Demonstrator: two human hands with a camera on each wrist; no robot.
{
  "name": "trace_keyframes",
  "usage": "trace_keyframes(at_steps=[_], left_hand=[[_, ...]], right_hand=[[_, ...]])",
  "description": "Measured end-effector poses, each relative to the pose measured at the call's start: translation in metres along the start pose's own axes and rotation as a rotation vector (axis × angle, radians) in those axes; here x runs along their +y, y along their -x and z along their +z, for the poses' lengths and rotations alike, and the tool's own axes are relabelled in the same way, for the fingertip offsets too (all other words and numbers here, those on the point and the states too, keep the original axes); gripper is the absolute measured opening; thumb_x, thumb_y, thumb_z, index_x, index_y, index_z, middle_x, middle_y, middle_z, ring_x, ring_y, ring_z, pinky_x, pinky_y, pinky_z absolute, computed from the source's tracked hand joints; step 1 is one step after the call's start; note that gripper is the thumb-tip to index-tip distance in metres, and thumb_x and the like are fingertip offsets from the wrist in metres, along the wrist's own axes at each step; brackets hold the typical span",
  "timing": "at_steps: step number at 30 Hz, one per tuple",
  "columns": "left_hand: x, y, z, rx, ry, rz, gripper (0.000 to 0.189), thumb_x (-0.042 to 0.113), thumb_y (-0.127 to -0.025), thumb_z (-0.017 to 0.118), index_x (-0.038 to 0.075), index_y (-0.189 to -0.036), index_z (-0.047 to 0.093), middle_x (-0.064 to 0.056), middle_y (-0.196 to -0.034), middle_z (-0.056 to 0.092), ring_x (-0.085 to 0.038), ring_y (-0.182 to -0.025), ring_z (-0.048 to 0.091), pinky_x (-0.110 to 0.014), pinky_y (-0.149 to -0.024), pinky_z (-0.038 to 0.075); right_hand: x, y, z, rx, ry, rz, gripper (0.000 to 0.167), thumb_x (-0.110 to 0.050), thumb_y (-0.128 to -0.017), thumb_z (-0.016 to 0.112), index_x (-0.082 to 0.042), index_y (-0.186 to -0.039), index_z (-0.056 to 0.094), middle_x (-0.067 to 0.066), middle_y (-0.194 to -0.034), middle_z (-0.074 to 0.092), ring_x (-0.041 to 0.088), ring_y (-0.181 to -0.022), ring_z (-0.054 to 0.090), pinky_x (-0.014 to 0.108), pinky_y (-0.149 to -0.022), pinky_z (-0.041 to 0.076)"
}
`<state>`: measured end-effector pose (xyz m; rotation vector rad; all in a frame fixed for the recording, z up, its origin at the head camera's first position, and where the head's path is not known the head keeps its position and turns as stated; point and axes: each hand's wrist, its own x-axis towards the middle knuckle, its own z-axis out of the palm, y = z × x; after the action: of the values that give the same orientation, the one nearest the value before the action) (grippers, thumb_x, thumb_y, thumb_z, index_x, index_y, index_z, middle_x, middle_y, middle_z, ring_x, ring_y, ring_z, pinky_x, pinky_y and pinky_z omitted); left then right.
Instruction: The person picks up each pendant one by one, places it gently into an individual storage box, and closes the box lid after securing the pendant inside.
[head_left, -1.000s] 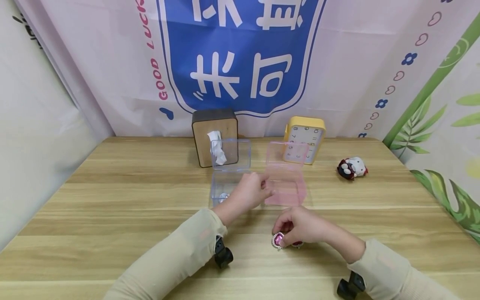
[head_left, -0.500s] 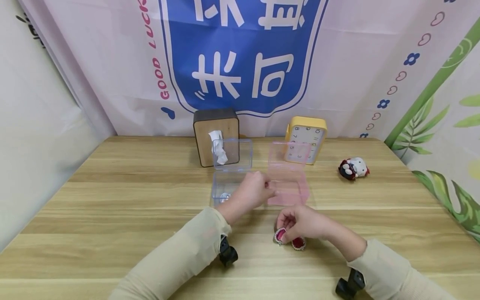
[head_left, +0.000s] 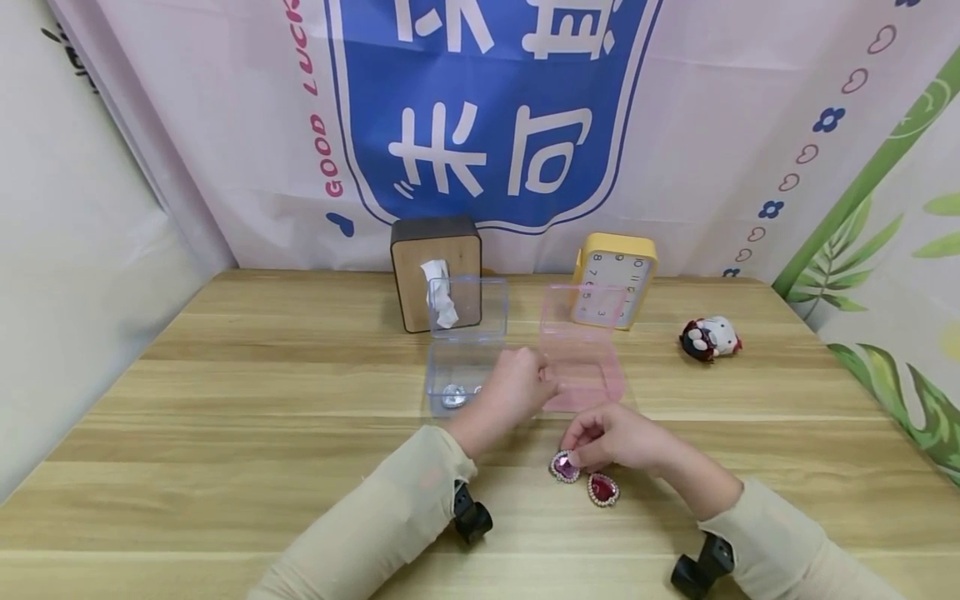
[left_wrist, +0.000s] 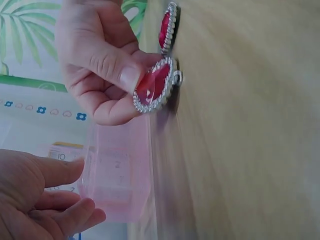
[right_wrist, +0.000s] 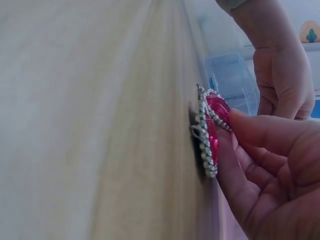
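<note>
My right hand [head_left: 622, 437] pinches a pinkish-red gem pendant [head_left: 564, 468] with a rim of small rhinestones between thumb and fingers, low over the table. In the left wrist view, a small metal loop shows on the held pendant [left_wrist: 154, 87]. A second red pendant [head_left: 603, 490] of the same make lies on the wood just beside the right hand. My left hand [head_left: 517, 382] is at the left side of the open pink clear box [head_left: 581, 400]; its thumb and fingertips are apart, right at the box's edge [left_wrist: 120, 175].
Left of the pink box stands an open bluish clear box [head_left: 442, 367] with clear gems [head_left: 453, 397] in it, partly behind the left forearm. A tissue box [head_left: 412, 283] and a yellow clock [head_left: 618, 246] stand at the back. A small figurine [head_left: 711, 337] lies at the right.
The right hand has shifted slightly away from me and tilted the held pendant. The second pendant, mostly covered earlier, now shows fully. The left hand stays beside the pink box.
</note>
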<state>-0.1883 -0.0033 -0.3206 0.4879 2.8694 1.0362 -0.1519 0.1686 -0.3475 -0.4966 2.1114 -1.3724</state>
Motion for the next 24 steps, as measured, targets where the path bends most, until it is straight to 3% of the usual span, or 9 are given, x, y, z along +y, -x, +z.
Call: trace_keyframes(at_steps=[5, 9, 18, 23, 24], left_hand=[[0.002, 0.003, 0.003, 0.025, 0.034, -0.027, 0.02, 0.013, -0.08, 0.07, 0.0, -0.095, 0.068, -0.009, -0.078, 0.067, -0.011, -0.053, 0.052, -0.017, -0.051, 0.047], [0.004, 0.005, 0.004, 0.021, 0.038, -0.054, 0.026, 0.011, -0.08, 0.069, -0.001, -0.103, 0.066, -0.013, -0.092, 0.069, -0.011, -0.058, 0.056, -0.017, -0.055, 0.049], [0.003, 0.011, 0.009, 0.074, 0.02, -0.021, 0.027, 0.012, -0.082, 0.068, -0.001, -0.106, 0.065, -0.009, -0.077, 0.066, -0.014, -0.059, 0.055, -0.019, -0.05, 0.046], [0.0, 0.015, 0.016, 0.141, 0.055, 0.009, 0.037, 0.014, -0.085, 0.065, -0.001, -0.119, 0.06, -0.016, -0.1, 0.068, -0.021, -0.077, 0.065, -0.024, -0.065, 0.055], [-0.001, 0.016, 0.018, 0.147, 0.064, 0.016, 0.038, 0.015, -0.086, 0.064, -0.001, -0.121, 0.058, -0.018, -0.103, 0.067, -0.022, -0.074, 0.066, -0.024, -0.065, 0.055]], right_hand=[[0.001, 0.002, -0.004, 0.044, -0.077, 0.048, 0.021, -0.001, -0.08, 0.063, 0.014, -0.094, 0.059, 0.001, -0.077, 0.066, 0.011, -0.069, 0.061, 0.029, -0.069, 0.056], [-0.002, 0.004, -0.008, 0.076, -0.09, 0.043, 0.022, -0.002, -0.082, 0.062, 0.015, -0.096, 0.059, 0.002, -0.08, 0.065, 0.012, -0.072, 0.062, 0.028, -0.07, 0.056], [-0.01, 0.011, -0.024, 0.161, -0.111, 0.008, 0.024, -0.003, -0.084, 0.062, 0.016, -0.099, 0.057, 0.002, -0.083, 0.063, 0.012, -0.077, 0.062, 0.028, -0.074, 0.056], [-0.012, 0.014, -0.032, 0.216, -0.157, -0.008, 0.021, -0.003, -0.086, 0.06, 0.012, -0.1, 0.058, 0.0, -0.084, 0.065, 0.011, -0.078, 0.064, 0.029, -0.077, 0.056], [-0.013, 0.014, -0.034, 0.232, -0.164, -0.009, 0.019, -0.002, -0.086, 0.059, 0.01, -0.1, 0.059, 0.0, -0.084, 0.065, 0.01, -0.077, 0.064, 0.029, -0.076, 0.056]])
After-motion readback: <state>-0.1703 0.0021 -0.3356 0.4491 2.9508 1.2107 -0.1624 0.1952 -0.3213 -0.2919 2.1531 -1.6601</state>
